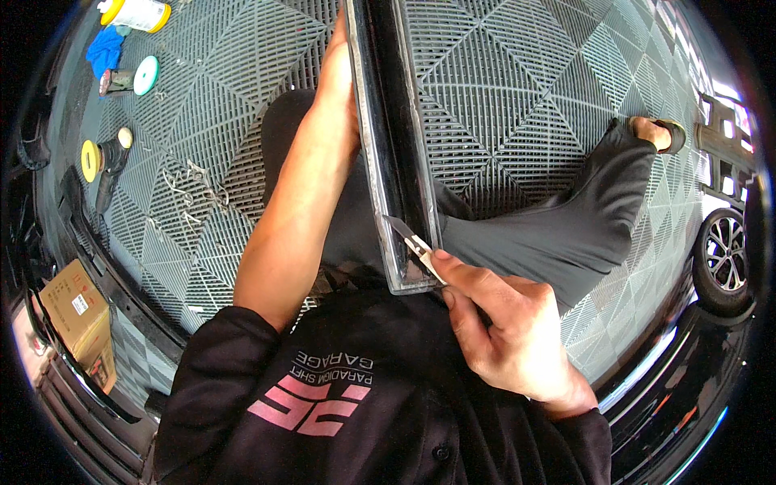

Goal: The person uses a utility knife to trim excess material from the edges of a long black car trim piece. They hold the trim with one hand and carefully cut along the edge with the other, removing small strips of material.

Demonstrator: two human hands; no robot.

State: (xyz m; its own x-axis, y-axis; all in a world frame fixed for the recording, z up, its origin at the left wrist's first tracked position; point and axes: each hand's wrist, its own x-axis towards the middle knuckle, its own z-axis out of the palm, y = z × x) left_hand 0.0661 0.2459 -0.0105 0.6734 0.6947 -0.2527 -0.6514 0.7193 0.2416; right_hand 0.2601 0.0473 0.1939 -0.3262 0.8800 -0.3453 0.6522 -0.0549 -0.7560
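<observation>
A long, glossy black trim piece (396, 121) with pale edges stands lengthwise in front of me, its near end close to my shirt. My left hand (340, 61) is against its left side towards the far end; the fingers are hidden behind it. My right hand (509, 323) is closed around a slim utility knife (421, 254), pinched between thumb and forefinger. The knife's dark blade points up and left, over the inside of the trim near its lower end. The forefinger is beside the trim's lower right corner.
Pale curled scraps (194, 187) lie on the grey grid floor (501, 97). At left are a polisher with a yellow pad (91, 161), another with a mint pad (146, 75), a blue cloth (105, 50), a bottle (136, 14) and a cardboard box (74, 311). A car wheel (723, 252) stands right.
</observation>
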